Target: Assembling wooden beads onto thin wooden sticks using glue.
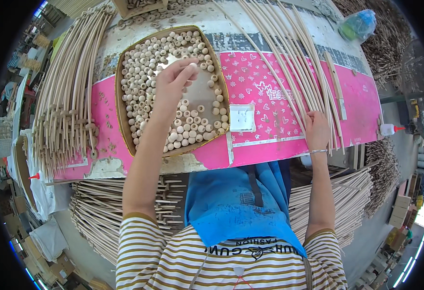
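Note:
A shallow box [225,92] with a gold-brown rim stands in front of me, filled with many round wooden beads [142,79] with holes. Over it hovers my left hand [175,79], its thumb and forefinger pinched on a pale bead. Long thin wooden rods [289,63] lie lengthwise on the right part of the table. My right hand [318,129] is closed around the near end of a rod among them. Between the box and the rods sits a small white square dish [242,126] with something white inside.
The pink-covered table [357,104] carries a bundle of rods with wooden pieces on them [67,96] at left. A flat wooden strip [336,82] lies right of the rods. A white bottle with a red tip [388,129] is at the right edge. More rods [335,203] are stacked below the table.

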A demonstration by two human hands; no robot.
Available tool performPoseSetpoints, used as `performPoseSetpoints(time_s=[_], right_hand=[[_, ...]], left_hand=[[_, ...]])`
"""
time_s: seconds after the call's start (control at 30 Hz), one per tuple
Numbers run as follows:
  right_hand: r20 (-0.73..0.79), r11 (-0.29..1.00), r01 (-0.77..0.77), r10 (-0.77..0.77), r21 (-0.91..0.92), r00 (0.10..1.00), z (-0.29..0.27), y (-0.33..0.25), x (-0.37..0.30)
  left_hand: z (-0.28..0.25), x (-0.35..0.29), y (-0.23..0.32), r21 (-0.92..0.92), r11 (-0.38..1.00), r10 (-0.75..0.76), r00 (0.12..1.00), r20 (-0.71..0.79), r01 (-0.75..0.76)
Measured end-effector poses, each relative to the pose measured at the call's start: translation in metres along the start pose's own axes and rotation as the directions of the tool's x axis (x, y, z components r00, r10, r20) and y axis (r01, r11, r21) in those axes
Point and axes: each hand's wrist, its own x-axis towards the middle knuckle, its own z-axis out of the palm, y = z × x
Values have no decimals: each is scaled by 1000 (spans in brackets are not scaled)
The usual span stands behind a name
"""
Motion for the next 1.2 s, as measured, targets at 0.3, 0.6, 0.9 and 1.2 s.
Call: performPoseSetpoints(time_s=[0.3,0.6,0.9,1.2], right_hand=[[157,942,-229,195,245,968,-3,18,7],[185,532,-139,-35,835,982,-75,-80,19],[-14,705,244,-316,666,949,-40,-149,12],[1,703,241,-325,669,946,-24,-146,4]], left_hand=[[8,-68,-9,-442,891,-120,993,-3,106],[7,-78,-20,-415,898,-152,988,16,145],[9,-81,-20,-376,915,-151,988,17,146],[10,-83,-18,-336,927,-162,986,40,166]])
